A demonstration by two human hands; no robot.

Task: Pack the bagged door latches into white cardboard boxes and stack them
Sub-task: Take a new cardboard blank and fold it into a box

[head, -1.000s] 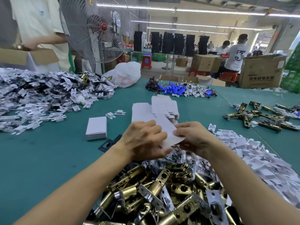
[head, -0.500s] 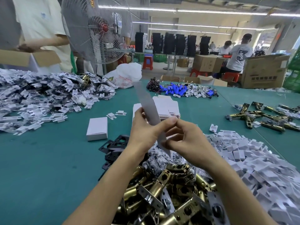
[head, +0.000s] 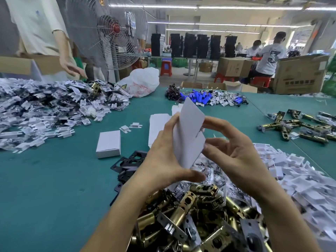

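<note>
Right, the green table [head: 54, 188] fills the scene, and it is loaded. Far left, a broad heap of small bagged parts [head: 45, 106] spreads across it, and a matching drift of white pieces [head: 300, 179] runs down the near right side. A big pedestal fan [head: 112, 33] stands beyond the far left edge, beside a person in a pale shirt. Dead centre at the near edge sits the pile of brass door latches [head: 190, 215], some in clear plastic, jumbled on top of each other. Just above that pile, both hands are raised. The left hand [head: 163, 160] has its thumb under and its fingers behind a flat white box blank [head: 189, 131], gripping it from the left. The right hand [head: 236, 153] curls in from the right, fingertips pinching the blank's right edge. The blank stands tilted on one corner, off the table. Behind it, a stack of flat blanks [head: 156, 124] lies on the cloth. To the left of that, one closed white box [head: 109, 143] sits by itself, well apart from the hands. A few black plates [head: 127, 164] lie between that box and the latches.
</note>
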